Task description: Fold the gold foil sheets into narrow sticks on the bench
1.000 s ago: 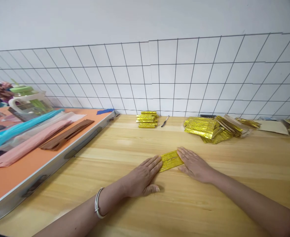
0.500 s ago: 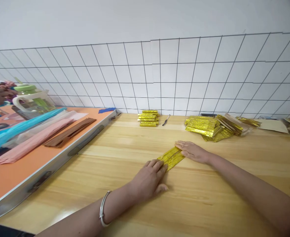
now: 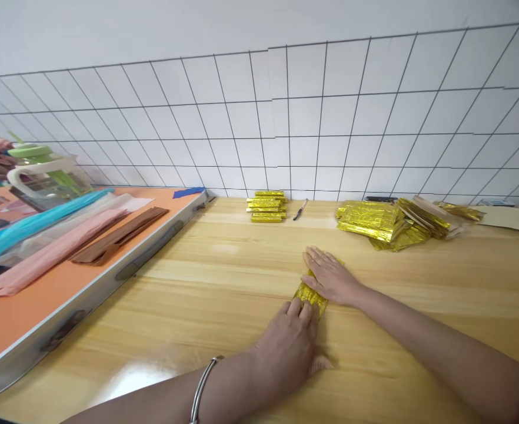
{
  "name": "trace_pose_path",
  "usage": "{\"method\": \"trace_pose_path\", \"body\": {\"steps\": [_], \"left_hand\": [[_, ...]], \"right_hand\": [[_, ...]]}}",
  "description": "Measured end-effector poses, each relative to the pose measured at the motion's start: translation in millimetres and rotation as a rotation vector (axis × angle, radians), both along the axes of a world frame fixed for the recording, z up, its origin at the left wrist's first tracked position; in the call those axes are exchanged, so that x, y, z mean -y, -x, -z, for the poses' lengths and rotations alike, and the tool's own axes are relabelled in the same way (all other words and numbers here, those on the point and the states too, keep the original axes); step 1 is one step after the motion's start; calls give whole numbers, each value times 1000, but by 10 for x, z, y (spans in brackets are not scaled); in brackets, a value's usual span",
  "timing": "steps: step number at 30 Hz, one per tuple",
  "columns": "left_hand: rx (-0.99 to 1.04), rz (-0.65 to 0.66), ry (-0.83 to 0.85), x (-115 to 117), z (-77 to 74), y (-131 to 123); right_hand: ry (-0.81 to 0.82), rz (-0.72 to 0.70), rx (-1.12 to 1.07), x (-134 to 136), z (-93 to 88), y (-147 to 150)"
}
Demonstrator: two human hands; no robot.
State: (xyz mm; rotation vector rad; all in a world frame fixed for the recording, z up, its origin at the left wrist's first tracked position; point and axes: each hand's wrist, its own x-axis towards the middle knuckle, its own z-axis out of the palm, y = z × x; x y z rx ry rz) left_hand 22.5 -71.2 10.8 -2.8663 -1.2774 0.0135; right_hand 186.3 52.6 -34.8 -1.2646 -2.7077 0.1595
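A folded strip of gold foil paper (image 3: 309,292) lies on the wooden table (image 3: 224,277), mostly covered by both hands. My right hand (image 3: 330,277) lies flat on its far part, fingers stretched out and pressing down. My left hand (image 3: 288,344), a silver bangle on its wrist, rests on the table with its fingertips on the strip's near end. A small stack of folded gold strips (image 3: 266,207) sits at the back by the wall. A loose pile of flat gold foil sheets (image 3: 387,222) lies at the back right.
A pen-like tool (image 3: 299,209) lies beside the stack. An orange board (image 3: 30,294) at the left carries pink, brown and blue paper strips (image 3: 65,244) and a clear jug with a green lid (image 3: 47,174). A wire grid (image 3: 286,129) covers the wall.
The gold strip has turned from lying across to pointing away from me. My right hand slid over its far part and my left hand came nearer, to its near end.
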Motion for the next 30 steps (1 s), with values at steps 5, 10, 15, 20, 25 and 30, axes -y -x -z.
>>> {"method": "trace_pose_path", "body": {"steps": [5,10,15,20,25,30], "left_hand": [[33,46,50,-38,-73,-16],[65,88,52,-96,-116,-74],[270,270,113,-425,-23,-6],[349,597,69,-912,58,80],[268,691,258,-1044,12,46],[231,671,308,-981,40,-5]], "right_hand": [[30,-168,14,-292,-61,-7],[75,-306,25,-533,-122,110],[72,-348,13,-606,-104,162],[56,-334,8,-595,-70,145],[51,-347,-2,-567,-113,144],[55,-372,-2,-649,-105,142]]}}
